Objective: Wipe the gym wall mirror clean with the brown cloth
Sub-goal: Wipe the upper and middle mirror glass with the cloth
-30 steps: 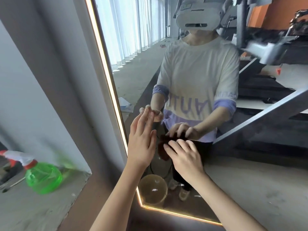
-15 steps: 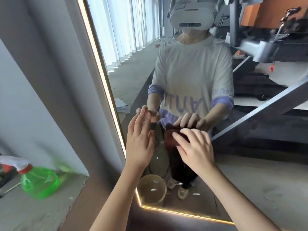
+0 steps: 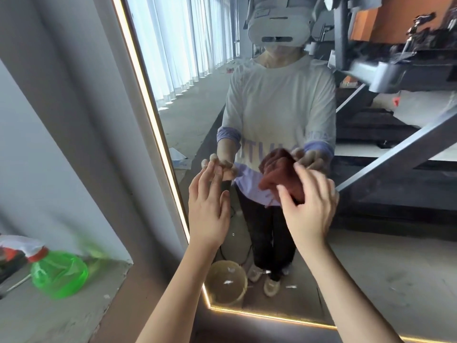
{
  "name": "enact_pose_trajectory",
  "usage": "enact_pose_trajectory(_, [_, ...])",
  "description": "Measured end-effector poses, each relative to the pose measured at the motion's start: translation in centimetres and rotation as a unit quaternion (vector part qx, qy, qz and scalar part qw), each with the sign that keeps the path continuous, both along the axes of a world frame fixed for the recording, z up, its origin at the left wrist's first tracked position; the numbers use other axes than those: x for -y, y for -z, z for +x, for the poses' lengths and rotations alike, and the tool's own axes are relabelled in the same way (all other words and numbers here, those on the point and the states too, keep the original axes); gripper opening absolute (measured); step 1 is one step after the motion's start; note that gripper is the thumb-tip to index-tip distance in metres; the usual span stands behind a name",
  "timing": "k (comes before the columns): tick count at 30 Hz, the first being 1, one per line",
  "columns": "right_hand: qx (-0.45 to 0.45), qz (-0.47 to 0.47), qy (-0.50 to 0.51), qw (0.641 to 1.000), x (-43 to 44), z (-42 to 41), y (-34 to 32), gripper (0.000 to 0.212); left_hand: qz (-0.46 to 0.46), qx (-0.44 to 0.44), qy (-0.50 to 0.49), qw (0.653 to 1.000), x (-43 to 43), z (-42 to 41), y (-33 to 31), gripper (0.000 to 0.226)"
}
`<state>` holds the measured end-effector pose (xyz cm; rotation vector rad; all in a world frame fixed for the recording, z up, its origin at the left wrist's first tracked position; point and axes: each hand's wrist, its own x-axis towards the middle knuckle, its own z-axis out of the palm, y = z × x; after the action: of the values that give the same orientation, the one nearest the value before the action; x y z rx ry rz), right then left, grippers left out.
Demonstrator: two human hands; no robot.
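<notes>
Crumpled, nubby brown cloth (image 3: 284, 179) in the curled right hand (image 3: 309, 206) against the glossy mirror (image 3: 371, 256); flat-fingered, empty left hand (image 3: 207, 211) at nine o'clock.

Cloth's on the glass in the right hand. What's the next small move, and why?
Probably slide the right hand rightward across the mirror, pressing the brown cloth to the glass. The cloth sits bunched under its fingers, the left hand touches the glass with straight fingers beside the lit edge, and a wide stretch of glass lies to the right.
</notes>
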<state>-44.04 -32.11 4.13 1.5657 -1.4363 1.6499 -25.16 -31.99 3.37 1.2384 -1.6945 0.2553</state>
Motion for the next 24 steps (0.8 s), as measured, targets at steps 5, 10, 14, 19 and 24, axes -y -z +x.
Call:
enact_pose_trajectory(5, [-0.180, 0.021, -0.041, 0.983, 0.0, 1.3, -0.4, 0.039, -0.032, -0.031, -0.006, 0.999, -0.1, -1.0, -1.6, 0.047])
enact_pose_trajectory(10, [0.116, -0.038, -0.033, 0.992, -0.1, -0.3, -2.8, 0.038, -0.059, -0.005, 0.053, 0.997, 0.8, -1.6, -1.8, 0.047])
enact_pose_trajectory(14, [-0.073, -0.037, -0.017, 0.996, 0.1, 2.0, -3.6, 0.035, -0.066, 0.012, 0.031, 0.997, 1.0, -1.6, -1.5, 0.047])
enact_pose_trajectory(19, [-0.040, -0.056, 0.007, 0.998, 0.7, 0.6, -5.4, 0.034, -0.068, 0.022, 0.019, 0.997, 1.0, -1.4, -1.7, 0.048])
enact_pose_trajectory(24, [-0.060, -0.053, -0.016, 0.997, 1.1, 3.0, -7.2, 0.035, -0.057, 0.018, 0.013, 0.998, 1.0, -1.5, -1.6, 0.048])
